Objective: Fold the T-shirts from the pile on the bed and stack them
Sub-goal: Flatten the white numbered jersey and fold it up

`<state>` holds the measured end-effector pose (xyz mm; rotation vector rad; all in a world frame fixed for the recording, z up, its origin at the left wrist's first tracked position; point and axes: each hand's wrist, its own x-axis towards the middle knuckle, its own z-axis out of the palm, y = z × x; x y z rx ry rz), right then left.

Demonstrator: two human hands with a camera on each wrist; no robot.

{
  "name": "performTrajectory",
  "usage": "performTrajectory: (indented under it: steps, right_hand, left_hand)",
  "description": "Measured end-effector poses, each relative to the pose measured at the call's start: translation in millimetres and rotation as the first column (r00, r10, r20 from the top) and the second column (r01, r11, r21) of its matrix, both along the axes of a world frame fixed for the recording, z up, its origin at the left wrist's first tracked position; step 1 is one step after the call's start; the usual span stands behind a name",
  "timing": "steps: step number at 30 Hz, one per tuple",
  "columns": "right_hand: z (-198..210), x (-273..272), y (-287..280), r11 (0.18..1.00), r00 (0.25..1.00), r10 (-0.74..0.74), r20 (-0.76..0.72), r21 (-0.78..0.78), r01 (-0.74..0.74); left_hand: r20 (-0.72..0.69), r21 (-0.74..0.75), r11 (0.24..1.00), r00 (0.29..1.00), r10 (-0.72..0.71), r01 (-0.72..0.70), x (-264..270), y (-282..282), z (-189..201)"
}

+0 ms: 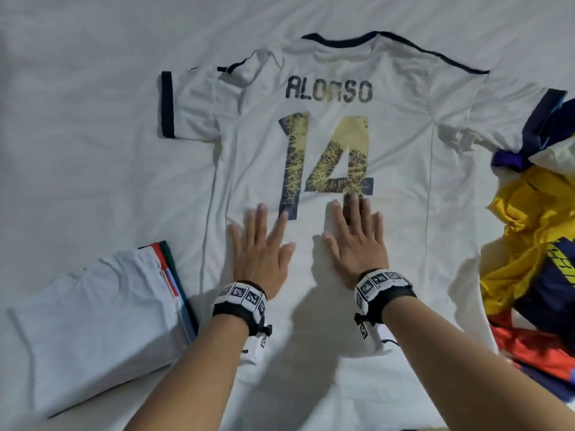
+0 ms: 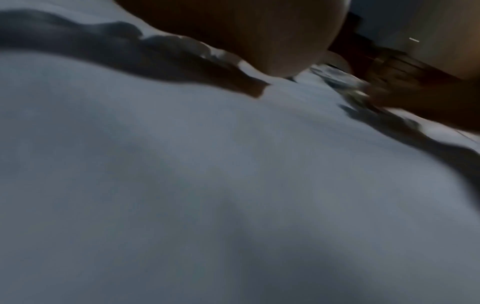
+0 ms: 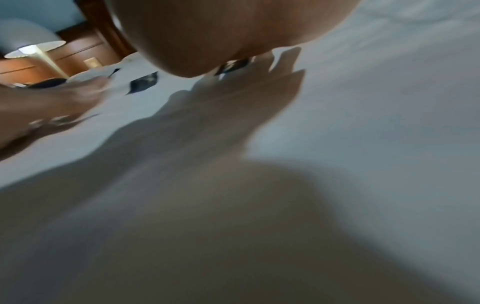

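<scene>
A white jersey (image 1: 401, 169) with navy trim, the name ALONSO and a worn number 14 lies spread back-up on the bed. My left hand (image 1: 261, 244) presses flat on it below the digit 1, fingers straight. Beside it my right hand (image 1: 354, 241) also lies flat, its fingertips on the foot of the 4. Neither hand holds anything. In the left wrist view the heel of the left hand (image 2: 259, 35) hovers over blurred white cloth (image 2: 207, 185). The right wrist view shows the heel of my right hand (image 3: 221, 30) over the white cloth (image 3: 376, 144), with the other hand (image 3: 46, 109) at the left.
A folded stack (image 1: 93, 306), white shirt on top, sits at the lower left. A loose pile of yellow, navy, purple and orange shirts (image 1: 535, 244) crowds the right edge and covers the jersey's right sleeve. White sheet (image 1: 77, 88) stretches left and beyond. A lit lamp (image 3: 39, 51) stands past the bed.
</scene>
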<state>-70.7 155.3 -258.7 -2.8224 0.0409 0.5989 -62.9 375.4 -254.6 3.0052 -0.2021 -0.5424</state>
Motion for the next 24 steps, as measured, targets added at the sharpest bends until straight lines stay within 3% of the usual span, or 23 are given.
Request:
performTrajectory:
  steps: [1,2,4,6,8,12,15,19,21,22,24]
  right_hand:
    - [-2.2,0.4,7.3,1.000,1.000,0.006,-0.027,0.012,-0.006]
    - [-4.3,0.8,10.6,1.000,0.998,-0.027,-0.056,0.005,0.028]
    - [-7.6,3.8,11.4,0.990,0.985,-0.142,-0.100,-0.035,0.139]
    - [-6.1,13.5,15.1,0.976,0.974,-0.215,-0.076,-0.065,0.210]
    - [-6.1,30.2,26.2,0.982,0.983,-0.183,0.022,-0.042,0.184]
    - [-13.7,56.7,48.3,0.995,0.990,-0.101,0.096,-0.008,0.102]
    - [-17.0,56.6,45.7,0.984,0.980,-0.176,0.093,-0.014,0.178]
    - [-15.8,51.2,36.0,0.956,0.957,-0.287,0.051,-0.042,0.289]
    - [-15.8,53.1,35.2,0.955,0.956,-0.289,0.049,-0.056,0.292]
    - [-14.4,57.1,36.6,0.955,0.955,-0.288,0.068,-0.052,0.291]
    - [-7.4,72.9,42.1,0.966,0.958,-0.249,0.141,-0.036,0.256]
  left_hand:
    - [-0.036,0.009,0.998,0.998,-0.058,0.059,2.5,4.9,-2.7]
    - [-0.062,0.029,0.999,0.998,-0.019,0.020,6.8,14.4,-4.6]
    - [-0.051,0.033,0.969,0.968,0.246,-0.244,19.1,37.0,-3.7]
    - [-0.020,-0.026,0.874,0.875,0.484,-0.484,37.8,49.5,8.0]
    - [0.008,-0.084,0.802,0.805,0.594,-0.591,68.5,50.9,17.3]
    - [-0.081,-0.170,0.740,0.758,0.647,-0.650,136.2,44.2,23.3]
    - [-0.076,-0.235,0.731,0.762,0.643,-0.641,160.3,51.9,17.2]
    - [-0.045,-0.357,0.630,0.686,0.726,-0.690,166.4,62.7,9.1]
    - [0.112,-0.297,0.732,0.739,0.664,-0.613,166.2,50.6,11.6]
    - [0.204,-0.231,0.834,0.813,0.546,-0.502,165.2,41.2,13.9]
    - [0.228,-0.083,0.989,0.964,0.136,-0.120,163.1,21.9,12.2]
